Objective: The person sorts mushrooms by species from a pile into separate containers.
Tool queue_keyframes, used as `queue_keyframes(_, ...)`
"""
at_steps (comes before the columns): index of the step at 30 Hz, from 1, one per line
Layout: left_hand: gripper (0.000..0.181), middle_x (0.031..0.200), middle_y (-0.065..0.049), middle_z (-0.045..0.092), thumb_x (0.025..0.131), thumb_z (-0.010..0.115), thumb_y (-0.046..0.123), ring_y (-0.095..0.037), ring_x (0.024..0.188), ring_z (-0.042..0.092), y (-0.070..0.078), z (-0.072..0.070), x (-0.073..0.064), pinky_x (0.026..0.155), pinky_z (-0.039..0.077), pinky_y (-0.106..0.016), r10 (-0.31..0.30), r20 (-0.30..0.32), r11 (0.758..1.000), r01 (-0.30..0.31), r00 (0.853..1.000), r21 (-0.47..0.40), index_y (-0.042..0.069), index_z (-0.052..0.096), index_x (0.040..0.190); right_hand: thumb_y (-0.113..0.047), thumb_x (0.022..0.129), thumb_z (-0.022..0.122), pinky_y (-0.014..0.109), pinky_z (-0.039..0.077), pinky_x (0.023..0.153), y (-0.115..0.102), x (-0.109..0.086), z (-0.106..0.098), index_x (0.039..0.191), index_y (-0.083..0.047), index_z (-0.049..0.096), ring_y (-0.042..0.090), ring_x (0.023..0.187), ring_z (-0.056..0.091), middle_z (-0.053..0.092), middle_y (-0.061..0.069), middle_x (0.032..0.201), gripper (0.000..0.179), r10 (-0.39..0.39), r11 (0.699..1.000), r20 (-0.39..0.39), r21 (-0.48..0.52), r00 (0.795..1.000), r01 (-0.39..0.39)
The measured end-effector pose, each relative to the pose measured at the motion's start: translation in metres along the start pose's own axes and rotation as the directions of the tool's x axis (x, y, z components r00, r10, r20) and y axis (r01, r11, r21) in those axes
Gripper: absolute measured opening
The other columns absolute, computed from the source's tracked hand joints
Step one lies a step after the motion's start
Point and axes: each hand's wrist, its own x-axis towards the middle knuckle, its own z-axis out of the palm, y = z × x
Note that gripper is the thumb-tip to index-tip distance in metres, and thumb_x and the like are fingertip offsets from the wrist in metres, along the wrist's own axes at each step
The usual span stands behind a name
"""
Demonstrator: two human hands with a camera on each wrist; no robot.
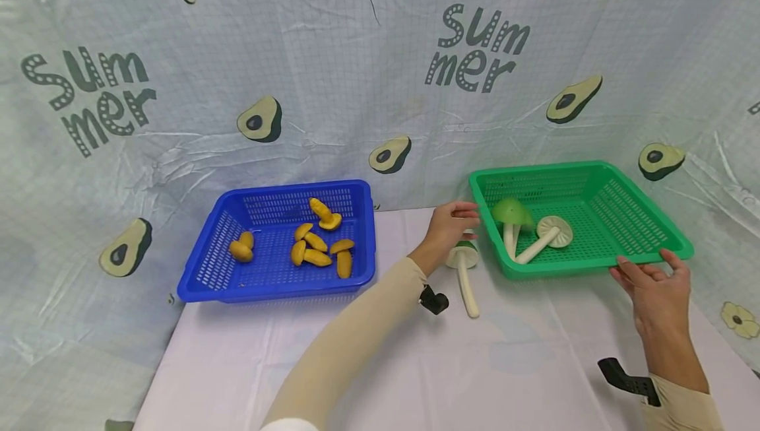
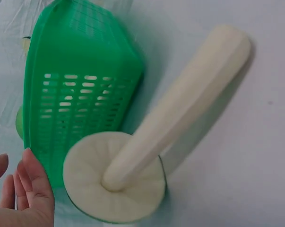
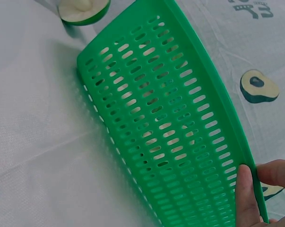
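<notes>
A green plastic basket (image 1: 600, 263) holds two toy mushrooms: one with a green cap (image 1: 512, 212), the other showing its pale underside (image 1: 555, 232). My right hand (image 1: 656, 289) pinches the basket's front right rim between thumb and fingers, as the right wrist view also shows. By the left rim is my left hand (image 1: 446, 232); its fingertips reach the rim in the left wrist view, the thumb held apart. Just below that hand, a third green-capped mushroom (image 1: 467, 286) lies outside the basket on the table, its pale stem toward me.
To the left stands a blue basket (image 1: 276, 292) with several small yellow-brown toy mushrooms (image 1: 317, 257). Both baskets sit at the back of the pale-covered table (image 1: 267, 365), close to a hanging cloth (image 1: 332, 114) printed with avocados and lettering.
</notes>
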Motion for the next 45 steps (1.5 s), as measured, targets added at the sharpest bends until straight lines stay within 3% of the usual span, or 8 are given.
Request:
queue_keyframes(6, 0.026, 0.098, -0.007, 0.068, 0.093, 0.066, -0.005, -0.025, 0.097, 0.068, -0.009, -0.02, -0.005, 0.078, 0.061, -0.038, -0.027, -0.043, 0.999, 0.025, 0.999, -0.035, 0.002, 0.069, 0.118, 0.006, 0.087, 0.073, 0.026, 0.06, 0.063, -0.001, 0.0, 0.001, 0.16, -0.025, 0.009, 0.013, 0.07, 0.074, 0.056, 0.005, 0.085, 0.102, -0.013, 1.0, 0.017, 0.012, 1.0, 0.013)
queue_keyframes(10, 0.027, 0.096, -0.005, 0.067, 0.094, 0.063, -0.006, -0.03, 0.102, 0.068, -0.015, -0.031, -0.009, 0.074, 0.06, -0.032, -0.041, -0.055, 0.998, 0.039, 0.998, -0.046, -0.001, 0.068, 0.12, 0.008, 0.087, 0.073, 0.026, 0.06, 0.063, -0.002, -0.001, 0.002, 0.159, -0.025, 0.01, 0.014, 0.069, 0.074, 0.056, 0.006, 0.084, 0.101, -0.013, 1.0, 0.013, 0.027, 1.0, 0.013)
queue_keyframes(18, 0.033, 0.096, -0.005, 0.067, 0.095, 0.063, -0.004, -0.015, 0.086, 0.065, -0.026, -0.045, -0.022, 0.073, 0.06, -0.03, -0.074, -0.063, 0.996, 0.071, 0.995, -0.06, -0.006, 0.063, 0.127, 0.007, 0.086, 0.074, 0.027, 0.06, 0.063, -0.003, 0.0, 0.001, 0.159, -0.026, 0.011, 0.013, 0.071, 0.074, 0.056, 0.005, 0.085, 0.101, -0.006, 1.0, -0.001, 0.013, 1.0, 0.006)
queue_keyframes(25, 0.033, 0.091, -0.004, 0.067, 0.093, 0.068, 0.001, -0.014, 0.08, 0.065, -0.034, -0.047, -0.034, 0.08, 0.061, -0.042, -0.117, -0.105, 0.993, 0.115, 0.988, -0.029, -0.007, 0.064, 0.125, 0.008, 0.087, 0.072, 0.026, 0.06, 0.062, -0.001, 0.0, 0.0, 0.158, -0.026, 0.011, 0.014, 0.068, 0.074, 0.057, 0.005, 0.084, 0.1, 0.008, 1.0, -0.005, 0.025, 1.0, -0.008)
queue_keyframes(29, 0.034, 0.093, -0.005, 0.069, 0.093, 0.069, 0.003, -0.017, 0.084, 0.068, -0.039, -0.048, -0.04, 0.085, 0.06, -0.046, -0.139, -0.115, 0.99, 0.139, 0.984, -0.006, -0.006, 0.064, 0.125, 0.007, 0.087, 0.073, 0.026, 0.06, 0.062, -0.001, -0.001, -0.001, 0.159, -0.027, 0.011, 0.014, 0.068, 0.074, 0.058, 0.005, 0.084, 0.101, 0.015, 1.0, -0.007, 0.019, 1.0, -0.015)
queue_keyframes(37, 0.03, 0.094, -0.008, 0.071, 0.091, 0.07, 0.001, -0.033, 0.096, 0.071, -0.048, -0.049, -0.047, 0.074, 0.062, -0.038, -0.15, -0.146, 0.988, 0.152, 0.978, 0.005, -0.006, 0.066, 0.12, 0.007, 0.088, 0.072, 0.026, 0.06, 0.062, 0.0, -0.002, -0.001, 0.16, -0.027, 0.008, 0.013, 0.069, 0.074, 0.059, 0.005, 0.083, 0.103, 0.013, 1.0, 0.003, 0.007, 1.0, -0.013)
queue_keyframes(45, 0.023, 0.09, -0.008, 0.069, 0.091, 0.07, 0.0, -0.019, 0.082, 0.069, -0.056, -0.044, -0.056, 0.068, 0.061, -0.033, -0.149, -0.163, 0.988, 0.153, 0.975, 0.016, -0.001, 0.068, 0.113, 0.006, 0.088, 0.072, 0.026, 0.06, 0.063, 0.0, -0.001, -0.001, 0.16, -0.027, 0.008, 0.013, 0.07, 0.074, 0.057, 0.005, 0.086, 0.103, 0.005, 1.0, 0.008, 0.0, 1.0, -0.005)
